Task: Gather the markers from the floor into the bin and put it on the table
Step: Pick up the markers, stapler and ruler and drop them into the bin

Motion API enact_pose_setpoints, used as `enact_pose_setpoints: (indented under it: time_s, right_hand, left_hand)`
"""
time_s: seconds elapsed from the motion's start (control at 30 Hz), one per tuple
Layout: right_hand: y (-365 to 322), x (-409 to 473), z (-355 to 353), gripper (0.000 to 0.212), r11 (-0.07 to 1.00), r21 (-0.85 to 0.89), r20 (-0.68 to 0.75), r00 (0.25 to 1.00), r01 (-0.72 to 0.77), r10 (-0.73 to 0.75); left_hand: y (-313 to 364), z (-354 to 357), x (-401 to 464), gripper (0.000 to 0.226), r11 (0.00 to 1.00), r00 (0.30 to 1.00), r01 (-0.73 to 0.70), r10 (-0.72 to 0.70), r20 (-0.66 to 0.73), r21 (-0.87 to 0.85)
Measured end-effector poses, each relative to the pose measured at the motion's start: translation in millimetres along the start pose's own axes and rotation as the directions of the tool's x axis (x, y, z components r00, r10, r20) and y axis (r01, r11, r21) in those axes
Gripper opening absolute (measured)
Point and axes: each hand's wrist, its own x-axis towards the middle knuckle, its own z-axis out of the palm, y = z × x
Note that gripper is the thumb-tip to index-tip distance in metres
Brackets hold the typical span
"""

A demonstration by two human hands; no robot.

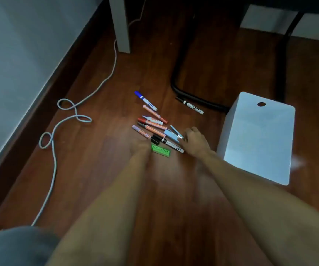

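Several markers [152, 124] lie in a loose pile on the wooden floor. A blue-capped marker [145, 100] is at the far end of the pile, and a black-capped marker [190, 105] lies apart to the right. The white bin [258, 137] stands on the floor at the right, showing a flat face with a small hole. My left hand [140, 145] is blurred and hovers at the near end of the pile beside a green block [160, 150]. My right hand [195, 140] rests by a blue stapler [174, 134] and a black-capped marker [167, 143]; its grip is unclear.
A white cable [72, 116] loops along the floor at the left by the wall. A white table leg [121, 25] stands at the back. Black chair legs [181, 60] curve down behind the markers.
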Motion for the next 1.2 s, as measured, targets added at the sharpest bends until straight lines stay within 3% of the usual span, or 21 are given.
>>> enact_pose_setpoints:
  time_s: [0.1,0.17,0.27,0.5,0.67,0.83,1.03,1.2]
  right_hand:
    - [5.1,9.0,3.6,0.039,0.999,0.05,0.01,1.0,-0.021,0.021]
    - [7.0,12.3,7.9,0.042,0.996,0.081,0.015,1.0,-0.029,0.028]
    - [10.7,17.5,16.3,0.042,0.991,0.137,-0.005,1.0,-0.009,0.01]
    - [5.1,17.8,29.1,0.041,0.997,0.072,-0.021,1.0,0.019,-0.018]
    - [1.8,13.5,31.6,0.036,0.982,0.146,-0.026,0.992,-0.12,0.125]
    - [-2.6,4.3,-3.7,0.026,0.954,0.254,-0.076,0.98,-0.161,0.185]
    - [-12.3,-22.9,-85.4,0.027,0.923,0.37,-0.221,0.954,-0.109,0.201]
    - [7.5,-50.4,-149.8,0.034,0.859,0.483,-0.314,0.882,-0.17,0.351]
  left_hand:
    - [-26.2,17.8,44.6,0.045,1.0,0.999,0.029,-0.029,0.024,-0.005]
    - [-18.0,13.1,28.6,0.048,0.996,0.997,0.062,-0.059,0.043,-0.067]
    - [6.2,7.7,0.0,0.032,0.991,1.0,0.022,-0.019,0.025,-0.136]
    - [21.8,4.8,-11.0,0.023,0.984,0.988,-0.157,0.157,-0.002,0.087]
    - [25.0,6.1,-16.6,0.031,0.971,0.979,-0.167,0.144,0.142,0.169]
    - [42.7,-12.2,-33.9,0.034,0.972,0.969,-0.211,0.195,0.152,0.1]
    - [106.9,-20.7,-95.7,0.02,0.911,0.889,-0.396,0.35,0.295,0.113]
    - [158.7,11.9,-162.5,0.017,0.859,0.821,-0.5,0.43,0.375,0.11]
